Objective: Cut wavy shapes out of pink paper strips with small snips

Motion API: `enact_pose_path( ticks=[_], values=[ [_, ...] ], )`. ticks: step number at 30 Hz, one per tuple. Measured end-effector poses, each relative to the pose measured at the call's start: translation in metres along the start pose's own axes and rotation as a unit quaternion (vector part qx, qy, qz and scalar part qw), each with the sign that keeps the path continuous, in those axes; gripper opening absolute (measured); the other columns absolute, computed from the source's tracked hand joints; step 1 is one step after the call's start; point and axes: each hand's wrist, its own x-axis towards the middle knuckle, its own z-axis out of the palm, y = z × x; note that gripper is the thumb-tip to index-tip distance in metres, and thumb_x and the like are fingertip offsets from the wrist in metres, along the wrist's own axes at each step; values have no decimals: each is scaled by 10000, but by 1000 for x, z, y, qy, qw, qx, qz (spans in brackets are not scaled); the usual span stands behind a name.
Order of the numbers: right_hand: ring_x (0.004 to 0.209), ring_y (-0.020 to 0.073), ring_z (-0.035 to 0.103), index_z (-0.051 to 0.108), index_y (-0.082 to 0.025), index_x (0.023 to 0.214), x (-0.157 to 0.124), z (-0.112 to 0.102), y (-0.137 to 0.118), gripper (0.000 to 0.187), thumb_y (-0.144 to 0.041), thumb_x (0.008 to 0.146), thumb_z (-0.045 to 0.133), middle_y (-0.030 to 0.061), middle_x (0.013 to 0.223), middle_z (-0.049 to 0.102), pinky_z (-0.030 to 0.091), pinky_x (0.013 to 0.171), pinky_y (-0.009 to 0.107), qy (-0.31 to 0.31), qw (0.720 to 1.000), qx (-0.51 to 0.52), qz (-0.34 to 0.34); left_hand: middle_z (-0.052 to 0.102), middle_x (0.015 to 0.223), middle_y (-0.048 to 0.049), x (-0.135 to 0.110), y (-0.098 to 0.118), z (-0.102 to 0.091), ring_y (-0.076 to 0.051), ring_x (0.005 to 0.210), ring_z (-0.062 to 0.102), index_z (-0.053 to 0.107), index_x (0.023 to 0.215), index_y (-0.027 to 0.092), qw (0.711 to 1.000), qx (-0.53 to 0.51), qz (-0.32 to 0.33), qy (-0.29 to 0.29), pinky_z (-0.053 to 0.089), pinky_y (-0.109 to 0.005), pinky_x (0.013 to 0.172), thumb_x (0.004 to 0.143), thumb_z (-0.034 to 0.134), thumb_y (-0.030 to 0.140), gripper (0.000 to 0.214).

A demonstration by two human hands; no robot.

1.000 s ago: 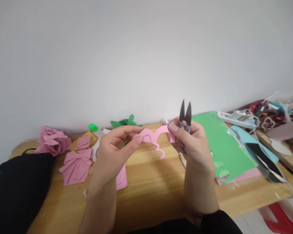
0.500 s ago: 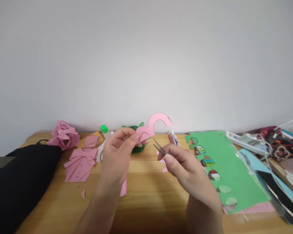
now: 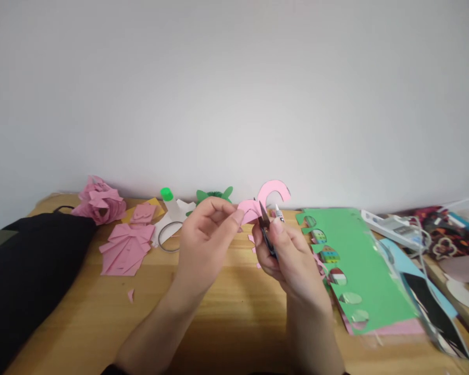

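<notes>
Head view: left hand point(image 3: 209, 234), grip pinched on curved pink paper piece point(image 3: 272, 186), held above the tabletop point(image 3: 234, 323). Right hand point(image 3: 295, 258), grip closed around scissors point(image 3: 264, 219), blades parted at the paper's middle. Green sheet point(image 3: 375, 276) right of both hands.

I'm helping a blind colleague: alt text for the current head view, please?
A person's left hand holds a curved pink paper cutout while their right hand holds dark metal scissors to its middle, above a brown wooden table. Folded pink paper pieces lie at left, a flat green sheet with oval openings at right.
</notes>
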Motion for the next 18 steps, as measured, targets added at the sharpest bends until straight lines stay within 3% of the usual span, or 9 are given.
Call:
enact_pose_path(
  ticks=[6,14,18],
  values=[
    [352,51,114,536,-199,722,0,2,1,470,-636,896,538,-112,420,297,108,319,186,7,1000,11,14,665,686,38,-1,-3,1,-93,671,620,642,732,203,1000,-19,3,-3,509,-211,650,822,695,169,110],
    [354,48,139,544,-191,710,1,2,2,442,-576,929,539,-107,424,314,133,324,173,-4,999,35,0,738,781,6,-2,-3,2,-145,764,701,617,720,203,1000,4,0,6,558,-284,729,819,693,182,126],
    [355,49,140,537,-193,699,2,2,2,448,-576,931,535,-105,419,310,129,326,173,-4,999,34,1,698,726,13,-2,-2,2,-157,774,698,627,707,208,1000,6,4,6,562,-301,745,816,690,182,129]
  ],
)
